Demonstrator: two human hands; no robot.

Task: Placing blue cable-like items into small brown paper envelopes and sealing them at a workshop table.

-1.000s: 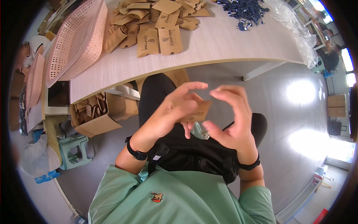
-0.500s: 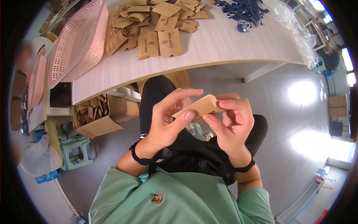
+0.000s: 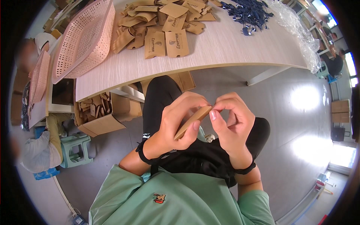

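Above my lap, my left hand (image 3: pixel 172 118) grips a small brown cardboard pillow box (image 3: pixel 192 122), thumb along one side and fingers behind it. The box is tilted, with its narrow side toward me. At its upper right end my right hand (image 3: pixel 235 129) pinches with thumb and forefinger; the fingertips cover that end, so whether its flap is folded in cannot be seen. On the table beyond lies a heap of similar pillow boxes (image 3: pixel 174 23), some flat-looking and overlapping, with dark print on several.
A pink perforated basket (image 3: pixel 84 56) stands on the table's left. Tangled dark blue earphones (image 3: pixel 247 15) and clear plastic wrap (image 3: pixel 296 26) lie to the right. Below the table edge is an open carton (image 3: pixel 101 125) of brown pieces. A green stool (image 3: pixel 76 150) and another person (image 3: pixel 41 153) are at left.
The pillow box has turned from showing its broad face to showing its narrow side. My left fingers have curled around it, and my right fingertips have closed together at its end.
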